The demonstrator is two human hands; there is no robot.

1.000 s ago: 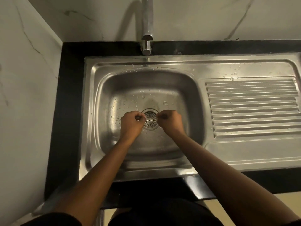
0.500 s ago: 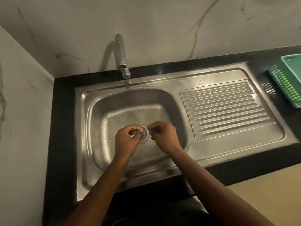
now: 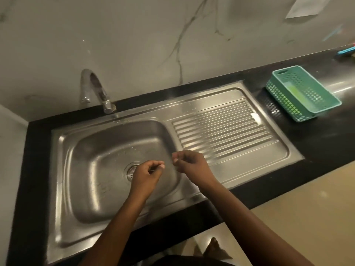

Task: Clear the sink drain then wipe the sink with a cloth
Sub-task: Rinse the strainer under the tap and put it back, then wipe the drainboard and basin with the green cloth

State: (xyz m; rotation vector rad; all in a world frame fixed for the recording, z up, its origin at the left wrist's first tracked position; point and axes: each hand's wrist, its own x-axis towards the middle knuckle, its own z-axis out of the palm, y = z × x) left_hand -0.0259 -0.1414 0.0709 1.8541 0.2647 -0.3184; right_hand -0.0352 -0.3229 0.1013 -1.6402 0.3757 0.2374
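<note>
Fingers point(image 3: 156, 164) curled together: left hand point(image 3: 147, 174) over the drain point(image 3: 130, 170), right hand point(image 3: 192, 166) above the sink point(image 3: 96, 169) bowl's edge.

We could not tell what our left hand point(image 3: 147, 174) pinched, if anything. It hid the right side of the drain point(image 3: 130, 170); the right edge cut off a blue thing point(image 3: 345, 51).
</note>
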